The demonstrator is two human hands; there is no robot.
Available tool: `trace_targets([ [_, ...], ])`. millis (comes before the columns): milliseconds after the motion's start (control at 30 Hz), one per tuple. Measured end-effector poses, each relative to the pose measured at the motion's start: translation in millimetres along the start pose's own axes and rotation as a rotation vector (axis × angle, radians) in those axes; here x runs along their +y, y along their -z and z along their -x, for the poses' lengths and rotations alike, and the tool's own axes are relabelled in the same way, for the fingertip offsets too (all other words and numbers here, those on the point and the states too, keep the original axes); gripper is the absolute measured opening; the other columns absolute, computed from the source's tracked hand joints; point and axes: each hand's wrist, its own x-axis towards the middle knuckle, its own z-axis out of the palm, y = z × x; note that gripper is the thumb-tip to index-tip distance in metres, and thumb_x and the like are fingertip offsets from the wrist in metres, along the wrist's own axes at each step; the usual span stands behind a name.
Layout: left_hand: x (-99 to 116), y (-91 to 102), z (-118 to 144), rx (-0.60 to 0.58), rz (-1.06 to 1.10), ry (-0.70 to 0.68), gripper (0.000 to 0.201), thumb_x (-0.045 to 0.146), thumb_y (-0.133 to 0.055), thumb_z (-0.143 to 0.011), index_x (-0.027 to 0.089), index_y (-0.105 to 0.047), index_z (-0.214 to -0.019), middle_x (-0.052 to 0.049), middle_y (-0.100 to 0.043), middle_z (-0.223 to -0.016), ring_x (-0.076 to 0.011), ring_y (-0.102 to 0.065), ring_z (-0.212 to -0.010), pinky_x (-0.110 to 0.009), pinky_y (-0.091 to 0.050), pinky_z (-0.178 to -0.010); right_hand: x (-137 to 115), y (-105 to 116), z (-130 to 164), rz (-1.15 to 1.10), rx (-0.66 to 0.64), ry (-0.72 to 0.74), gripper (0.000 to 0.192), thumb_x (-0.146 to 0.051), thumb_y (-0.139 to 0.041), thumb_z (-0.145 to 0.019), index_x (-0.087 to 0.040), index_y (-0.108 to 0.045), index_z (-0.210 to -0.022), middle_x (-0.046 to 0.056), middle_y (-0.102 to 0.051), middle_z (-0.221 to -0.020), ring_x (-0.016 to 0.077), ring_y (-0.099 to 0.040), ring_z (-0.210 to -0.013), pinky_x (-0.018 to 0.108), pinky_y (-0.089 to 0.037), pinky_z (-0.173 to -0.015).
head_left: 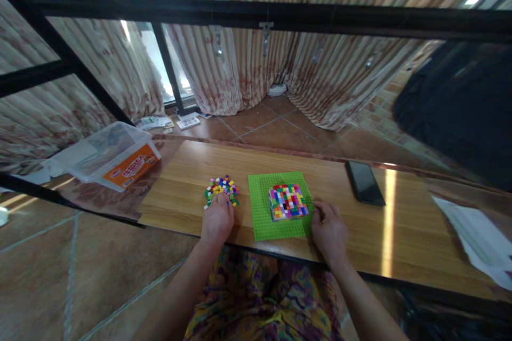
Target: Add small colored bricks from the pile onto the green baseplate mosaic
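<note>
A green baseplate (262, 208) lies on the wooden table near its front edge. On it stands a square block of multicoloured small bricks (288, 201). To the left of the plate sits a loose pile of small coloured bricks (222, 188). My left hand (217, 219) rests on the near edge of that pile, fingers curled over some bricks; I cannot tell whether it grips one. My right hand (328, 226) lies on the table at the plate's right edge, fingers bent, touching the plate's rim.
A black phone (365, 183) lies flat to the right of the plate. White papers (478, 237) sit at the far right. A clear plastic box with an orange label (114, 155) stands at the left. A black metal frame (256, 13) crosses overhead.
</note>
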Motion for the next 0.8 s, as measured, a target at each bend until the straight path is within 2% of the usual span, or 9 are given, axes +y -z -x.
trace_targets([
  [167,-5.4,-0.6,2.7,0.040,0.057,-0.052,0.017,0.022,-0.039,-0.090,0.017,-0.056,-0.088,-0.011,-0.061,-0.090,-0.0231,-0.060,-0.079,-0.031,-0.045,-0.065,-1.0,0.6,-0.1,0.008,-0.001,-0.015,0.028,-0.026,-0.042,-0.086,-0.017,-0.064,-0.099,0.007,-0.062,-0.101,0.0161,-0.056,-0.085,0.027,-0.038,-0.069],
  [400,-13.9,-4.0,4.6,0.165,0.336,-0.079,0.021,0.027,-0.045,-0.089,0.019,-0.064,-0.092,-0.008,-0.065,-0.093,-0.0204,-0.062,-0.087,-0.031,-0.049,-0.077,-0.3,0.3,-0.3,0.010,-0.001,-0.013,0.027,-0.027,-0.042,-0.086,-0.018,-0.064,-0.099,0.007,-0.061,-0.100,0.0154,-0.056,-0.084,0.026,-0.038,-0.069],
  [567,-17.3,-3.3,4.2,0.197,0.560,-0.079,0.021,0.032,-0.052,-0.086,0.019,-0.069,-0.088,-0.006,-0.067,-0.087,-0.0178,-0.062,-0.083,-0.031,-0.051,-0.079,1.7,-1.2,0.0,0.003,-0.003,-0.004,0.028,-0.026,-0.041,-0.086,-0.018,-0.064,-0.100,0.007,-0.061,-0.099,0.0159,-0.056,-0.083,0.027,-0.039,-0.069],
  [667,-13.7,-1.4,4.1,0.215,0.630,-0.073,0.020,0.032,-0.055,-0.084,0.020,-0.071,-0.086,-0.006,-0.067,-0.086,-0.0176,-0.062,-0.082,-0.032,-0.051,-0.079,1.8,-1.8,0.4,-0.004,0.001,-0.006,0.027,-0.027,-0.042,-0.086,-0.019,-0.064,-0.099,0.006,-0.062,-0.100,0.0158,-0.057,-0.084,0.027,-0.039,-0.070],
  [800,1.9,3.9,4.0,0.186,0.702,-0.109,0.019,0.029,-0.055,-0.083,0.021,-0.071,-0.088,-0.005,-0.067,-0.086,-0.0170,-0.062,-0.082,-0.031,-0.051,-0.078,1.8,-2.3,0.6,-0.005,-0.007,-0.006,0.027,-0.028,-0.041,-0.087,-0.019,-0.064,-0.099,0.006,-0.062,-0.101,0.0160,-0.057,-0.085,0.027,-0.040,-0.071],
])
